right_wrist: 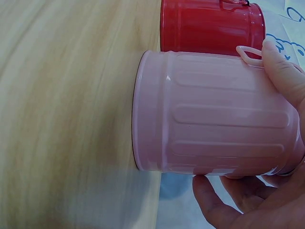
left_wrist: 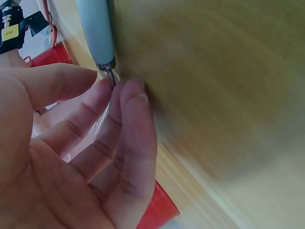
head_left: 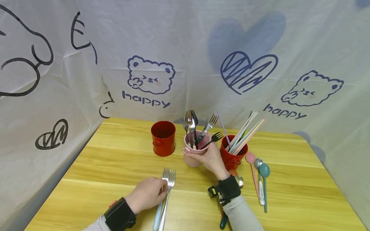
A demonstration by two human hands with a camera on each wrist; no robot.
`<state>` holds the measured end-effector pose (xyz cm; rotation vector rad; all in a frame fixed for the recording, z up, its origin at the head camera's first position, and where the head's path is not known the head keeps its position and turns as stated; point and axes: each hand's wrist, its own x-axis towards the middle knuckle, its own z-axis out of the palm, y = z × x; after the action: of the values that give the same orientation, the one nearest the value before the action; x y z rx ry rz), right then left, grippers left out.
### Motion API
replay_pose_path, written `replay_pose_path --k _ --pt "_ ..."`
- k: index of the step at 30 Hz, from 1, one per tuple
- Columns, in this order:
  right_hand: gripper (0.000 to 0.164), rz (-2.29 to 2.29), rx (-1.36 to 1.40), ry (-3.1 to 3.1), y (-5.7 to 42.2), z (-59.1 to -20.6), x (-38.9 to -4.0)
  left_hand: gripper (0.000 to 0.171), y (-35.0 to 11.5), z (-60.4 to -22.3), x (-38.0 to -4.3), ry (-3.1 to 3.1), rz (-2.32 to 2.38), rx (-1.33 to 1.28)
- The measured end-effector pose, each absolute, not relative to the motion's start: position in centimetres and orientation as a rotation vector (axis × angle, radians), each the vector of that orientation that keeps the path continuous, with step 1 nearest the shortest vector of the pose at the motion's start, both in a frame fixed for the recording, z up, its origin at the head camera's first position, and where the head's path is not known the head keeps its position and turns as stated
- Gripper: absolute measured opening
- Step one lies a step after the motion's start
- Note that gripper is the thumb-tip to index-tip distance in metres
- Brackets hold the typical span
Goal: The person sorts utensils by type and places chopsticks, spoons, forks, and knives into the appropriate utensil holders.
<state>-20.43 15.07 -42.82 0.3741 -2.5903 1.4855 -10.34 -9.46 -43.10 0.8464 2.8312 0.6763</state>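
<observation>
Left hand (head_left: 148, 194) pinches blue-handled fork (head_left: 157, 216), tines forward; right hand (head_left: 213, 159) grips pink bucket (right_wrist: 214, 114), ahead-right of left hand.

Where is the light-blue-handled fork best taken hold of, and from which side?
Probably on its thick light-blue handle, just behind the thin neck, coming from above and the left. The fork points its tines away from the person, and a silver fork lies close along its right, leaving less finger room there.
</observation>
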Motion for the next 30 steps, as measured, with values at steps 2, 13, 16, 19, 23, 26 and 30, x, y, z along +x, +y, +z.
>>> replay_pose_path --k 2,13,16,19,23,26,30 --pt "0.079 1.488 0.363 -2.598 15.0 -42.8 -20.4 0.015 -9.4 -43.1 -10.4 2.832 0.666 0.844" --pt "0.078 1.491 0.39 -2.586 15.1 -42.8 -20.5 0.018 -9.2 -43.0 -10.6 2.863 0.608 0.75" --pt "0.079 1.49 0.386 -2.585 15.1 -42.8 -20.5 0.018 -9.0 -43.0 -10.6 2.877 0.613 0.743" --pt "0.079 1.485 0.377 -2.584 15.1 -42.8 -20.5 0.017 -8.8 -43.1 -10.6 2.885 0.639 0.704" --pt "0.078 1.481 0.364 -2.592 15.1 -42.8 -20.6 0.017 -8.5 -43.2 -10.5 2.904 0.645 0.642" --pt "0.075 1.478 0.357 -2.601 15.2 -42.9 -20.6 0.018 -8.4 -43.4 -10.6 2.911 0.636 0.615" --pt "0.074 1.472 0.361 -2.603 15.2 -42.9 -20.6 0.019 -8.5 -43.3 -10.7 2.888 0.682 0.601"
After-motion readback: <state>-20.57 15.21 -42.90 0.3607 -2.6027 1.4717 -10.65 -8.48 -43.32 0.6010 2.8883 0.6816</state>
